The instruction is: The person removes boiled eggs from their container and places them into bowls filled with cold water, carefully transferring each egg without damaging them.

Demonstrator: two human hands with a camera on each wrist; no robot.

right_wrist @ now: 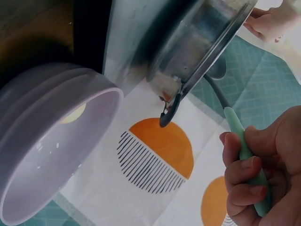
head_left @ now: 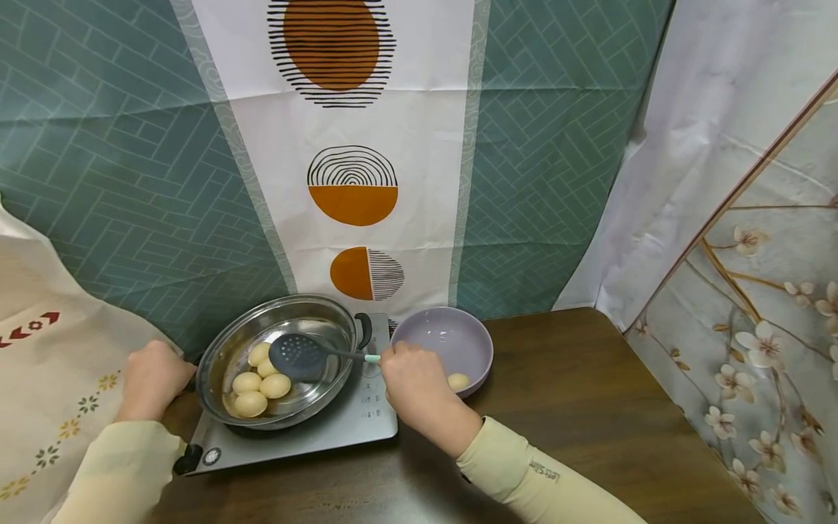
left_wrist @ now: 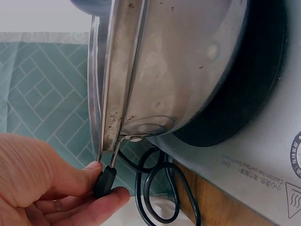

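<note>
A steel pan with several pale eggs in it stands on a flat cooktop. My left hand is at the pan's left side; in the left wrist view its thumb and fingers pinch the pan's black handle. My right hand grips the mint-green handle of a dark slotted skimmer. The skimmer's head is over the pan, beside the eggs, with nothing on it. Right of the pan is a lilac bowl holding one egg.
The pan's other black handle points toward the bowl. A black cord loops beside the cooktop. Wooden tabletop extends to the right, and a patterned cloth hangs behind. Another cloth drapes at the left.
</note>
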